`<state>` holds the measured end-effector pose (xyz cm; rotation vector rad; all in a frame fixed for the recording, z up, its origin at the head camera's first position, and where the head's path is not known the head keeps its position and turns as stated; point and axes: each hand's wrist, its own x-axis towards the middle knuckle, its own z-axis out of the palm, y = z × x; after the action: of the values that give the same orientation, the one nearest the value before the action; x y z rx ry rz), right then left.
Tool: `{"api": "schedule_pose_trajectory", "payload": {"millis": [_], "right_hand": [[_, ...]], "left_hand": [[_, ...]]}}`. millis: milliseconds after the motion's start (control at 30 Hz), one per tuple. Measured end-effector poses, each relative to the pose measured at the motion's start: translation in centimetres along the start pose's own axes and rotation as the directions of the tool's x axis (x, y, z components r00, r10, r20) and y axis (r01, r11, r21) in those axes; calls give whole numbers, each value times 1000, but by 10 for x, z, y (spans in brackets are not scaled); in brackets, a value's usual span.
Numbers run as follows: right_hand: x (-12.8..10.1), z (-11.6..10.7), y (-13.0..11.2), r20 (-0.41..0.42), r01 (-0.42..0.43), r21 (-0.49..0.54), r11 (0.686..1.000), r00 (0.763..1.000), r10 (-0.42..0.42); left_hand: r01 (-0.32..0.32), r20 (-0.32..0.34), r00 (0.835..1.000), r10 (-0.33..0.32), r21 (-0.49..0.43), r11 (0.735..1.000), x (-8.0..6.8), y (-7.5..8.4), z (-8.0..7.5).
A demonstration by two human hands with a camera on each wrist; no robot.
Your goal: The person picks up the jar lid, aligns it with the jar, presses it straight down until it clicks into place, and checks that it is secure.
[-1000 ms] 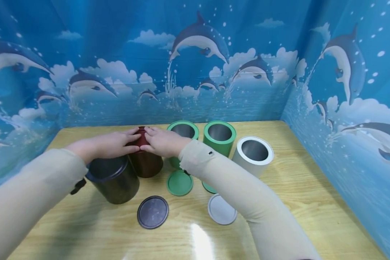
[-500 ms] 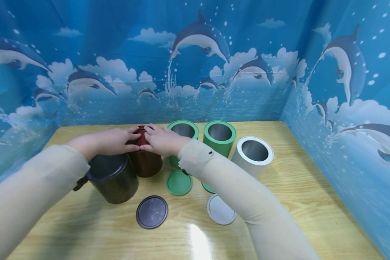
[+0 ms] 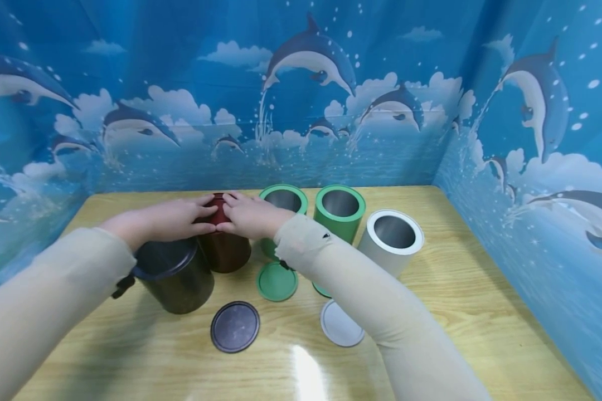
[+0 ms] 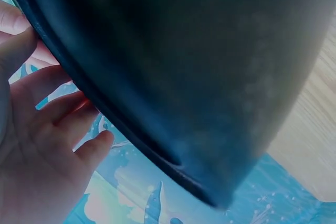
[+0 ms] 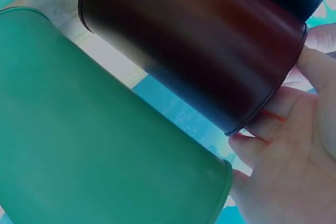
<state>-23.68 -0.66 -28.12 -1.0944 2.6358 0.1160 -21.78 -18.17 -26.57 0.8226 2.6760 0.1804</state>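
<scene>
A dark red canister [image 3: 226, 255] stands upright at the back left of the table, its red lid [image 3: 213, 218] on top. Both hands lie over that lid from opposite sides, fingers extended and thumbs nearly meeting. My left hand [image 3: 170, 218] reaches across the mouth of a larger black canister [image 3: 183, 289], which fills most of the left wrist view. On the other side, my right hand [image 3: 255, 216] partly covers a green canister [image 5: 105, 124]. The right wrist view shows its fingers at the upper edge of the red canister.
Another green canister [image 3: 342, 227] and a white canister [image 3: 381, 253] stand lidless to the right. In front lie a green lid [image 3: 277, 282], a black lid [image 3: 235, 327] and a white lid [image 3: 340, 324]. The right sleeve hides most of a second green lid [image 3: 321, 290].
</scene>
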Motion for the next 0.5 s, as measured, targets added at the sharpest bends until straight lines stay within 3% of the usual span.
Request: {"api": "schedule_pose_trajectory", "payload": {"millis": [267, 500], "right_hand": [[0, 5, 3, -7, -9, -7, 1000, 1000, 9], [-6, 6, 5, -61, 6, -11, 1000, 998, -7]], "left_hand": [[37, 3, 999, -37, -19, 999, -2, 0, 3], [97, -15, 995, -97, 42, 994, -10, 0, 7]]}}
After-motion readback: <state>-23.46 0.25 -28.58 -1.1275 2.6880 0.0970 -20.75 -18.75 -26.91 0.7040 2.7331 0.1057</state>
